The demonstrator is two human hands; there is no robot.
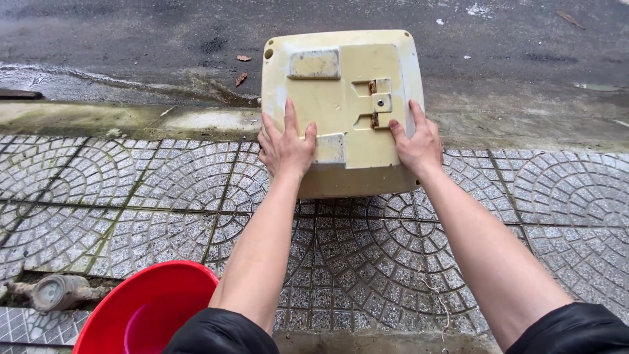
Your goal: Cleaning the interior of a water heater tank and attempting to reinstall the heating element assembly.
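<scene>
A yellowed cream plastic casing, squarish with rounded corners, raised blocks and a rusty bracket on its face, rests on the patterned paving at the curb. My left hand lies flat on its lower left part with fingers spread. Over on the casing's right edge, my right hand grips with fingers on the face. Both forearms reach out from black sleeves.
A red plastic basin holding water sits at the lower left beside my left arm. A metal water meter lies in a gap at the far left. A wet concrete curb and dark road with dead leaves lie beyond.
</scene>
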